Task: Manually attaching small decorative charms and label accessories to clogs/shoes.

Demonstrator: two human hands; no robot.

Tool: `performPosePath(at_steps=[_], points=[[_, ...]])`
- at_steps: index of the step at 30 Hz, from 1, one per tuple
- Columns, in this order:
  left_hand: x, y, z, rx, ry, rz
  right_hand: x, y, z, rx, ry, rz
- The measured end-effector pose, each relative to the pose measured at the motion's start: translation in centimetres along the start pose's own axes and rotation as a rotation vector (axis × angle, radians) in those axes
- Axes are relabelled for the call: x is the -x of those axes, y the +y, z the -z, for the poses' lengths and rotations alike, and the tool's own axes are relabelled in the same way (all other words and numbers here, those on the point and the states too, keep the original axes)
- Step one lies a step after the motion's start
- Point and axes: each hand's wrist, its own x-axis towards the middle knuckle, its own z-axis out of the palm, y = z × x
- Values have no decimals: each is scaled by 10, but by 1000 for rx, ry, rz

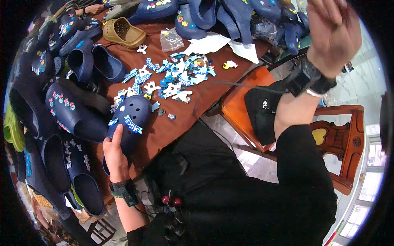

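Note:
My left hand (115, 158) is closed on a navy clog (133, 110) near the table's front edge, thumb on top. On the clog's perforated upper sit a blue-and-white lettered charm (131, 125) and a small white heart-shaped one. High at the upper right, away from the table, is my right hand (334, 39). Its fingers are blurred and partly cut off by the picture's edge, so their pose is unclear; no object shows in it. Just beyond the held clog lies a loose heap of blue and white shoe charms (174, 78).
Several navy clogs (76, 108) crowd the left side and far edge of the brown-covered table (164, 125). A tan clog (123, 33), a clear plastic bag (171, 39) and white paper (207, 44) lie farther back. To the right stands a wooden chair (349, 143) and an orange seat (238, 104) with a black bag (262, 110).

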Motion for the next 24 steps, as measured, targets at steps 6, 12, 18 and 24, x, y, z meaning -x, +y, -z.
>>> performPosePath(at_steps=[6, 12, 18, 24], points=[[1, 0, 1, 64, 50, 43, 107, 75, -89, 551, -59, -778], [-11, -9, 6, 104, -38, 47, 219, 164, -137, 821, -359, -1012], [-9, -8, 10, 163, -91, 56, 215, 199, -166, 386, 24, -1162], [-12, -4, 9, 234, -202, 165, 187, 184, -181, 761, -109, -727]])
